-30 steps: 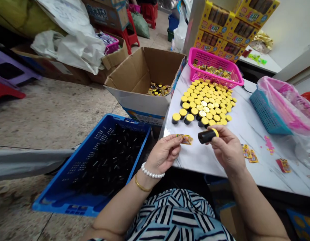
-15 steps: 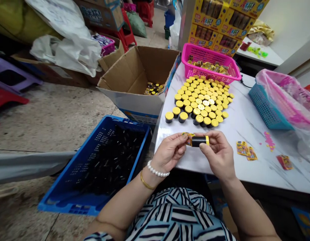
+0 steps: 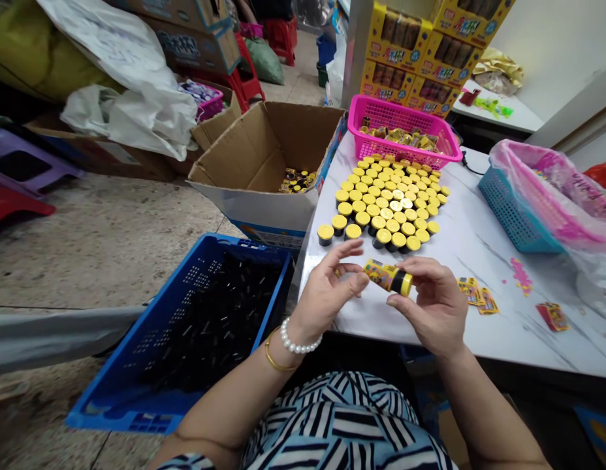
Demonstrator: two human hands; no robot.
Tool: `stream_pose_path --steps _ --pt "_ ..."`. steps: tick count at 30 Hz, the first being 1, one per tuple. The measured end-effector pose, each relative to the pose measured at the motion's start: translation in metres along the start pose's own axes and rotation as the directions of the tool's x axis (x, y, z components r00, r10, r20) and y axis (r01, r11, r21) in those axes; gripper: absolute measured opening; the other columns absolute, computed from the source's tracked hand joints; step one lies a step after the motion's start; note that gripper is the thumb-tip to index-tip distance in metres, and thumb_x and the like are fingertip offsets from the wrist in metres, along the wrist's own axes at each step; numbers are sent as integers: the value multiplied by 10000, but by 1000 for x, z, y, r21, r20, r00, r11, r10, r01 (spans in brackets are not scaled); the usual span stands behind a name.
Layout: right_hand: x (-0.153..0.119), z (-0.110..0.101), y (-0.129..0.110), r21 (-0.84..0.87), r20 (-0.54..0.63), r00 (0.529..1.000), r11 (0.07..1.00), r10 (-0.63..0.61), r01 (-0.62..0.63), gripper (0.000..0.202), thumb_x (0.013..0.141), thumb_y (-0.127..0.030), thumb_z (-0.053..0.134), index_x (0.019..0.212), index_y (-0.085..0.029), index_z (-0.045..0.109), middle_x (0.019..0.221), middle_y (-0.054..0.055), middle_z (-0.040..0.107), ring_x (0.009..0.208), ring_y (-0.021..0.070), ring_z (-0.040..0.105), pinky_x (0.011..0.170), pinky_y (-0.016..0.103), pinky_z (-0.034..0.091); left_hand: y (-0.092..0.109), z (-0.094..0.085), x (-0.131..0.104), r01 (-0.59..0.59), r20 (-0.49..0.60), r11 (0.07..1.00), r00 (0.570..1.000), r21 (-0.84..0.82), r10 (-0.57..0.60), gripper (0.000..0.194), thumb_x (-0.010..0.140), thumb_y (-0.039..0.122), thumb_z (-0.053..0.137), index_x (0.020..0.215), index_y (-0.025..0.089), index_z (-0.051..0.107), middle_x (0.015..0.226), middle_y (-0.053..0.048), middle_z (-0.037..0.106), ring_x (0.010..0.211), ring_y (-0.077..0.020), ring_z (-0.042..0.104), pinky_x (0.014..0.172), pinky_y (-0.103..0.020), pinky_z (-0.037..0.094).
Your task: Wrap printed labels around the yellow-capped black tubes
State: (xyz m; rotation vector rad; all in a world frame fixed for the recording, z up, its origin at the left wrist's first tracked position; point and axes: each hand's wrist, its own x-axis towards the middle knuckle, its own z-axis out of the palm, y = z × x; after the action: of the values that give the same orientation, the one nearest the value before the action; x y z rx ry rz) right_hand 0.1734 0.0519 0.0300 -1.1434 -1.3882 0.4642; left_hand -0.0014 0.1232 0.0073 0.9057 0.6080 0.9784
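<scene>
A small black tube with a yellow cap [image 3: 399, 282] lies nearly level between my hands, over the near edge of the table. My right hand [image 3: 433, 300] grips it at the capped end between thumb and fingers. A printed yellow label sleeve [image 3: 379, 273] now covers much of its body, leaving a black band by the cap. At the sleeve's far end, my left hand [image 3: 332, 281] has its fingers spread, with the thumb close to the sleeve; contact is unclear. Beyond, many black tubes with yellow caps [image 3: 391, 202] stand upright in a cluster.
Loose printed labels [image 3: 479, 297] and a small label stack [image 3: 552, 316] lie to the right. A pink basket [image 3: 405, 104] stands behind the tubes, a blue basket [image 3: 518, 215] at right. On the left are an open carton [image 3: 249, 189] and a blue crate [image 3: 121, 365] of black pieces.
The label sleeve has gone from the tube's left end to around its body. My left fingers have opened and spread away; my right hand keeps its grip. The view has shifted slightly.
</scene>
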Motion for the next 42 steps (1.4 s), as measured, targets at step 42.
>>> stream_pose_path --steps 42 --pt "-33 -11 41 150 80 886 874 456 -463 283 770 -318 873 996 -202 749 977 62 771 846 199 749 830 375 648 -14 5 9 -154 270 890 962 429 36 265 854 312 776 1075 172 740 1014 -86 725 914 -180 655 832 -285 507"
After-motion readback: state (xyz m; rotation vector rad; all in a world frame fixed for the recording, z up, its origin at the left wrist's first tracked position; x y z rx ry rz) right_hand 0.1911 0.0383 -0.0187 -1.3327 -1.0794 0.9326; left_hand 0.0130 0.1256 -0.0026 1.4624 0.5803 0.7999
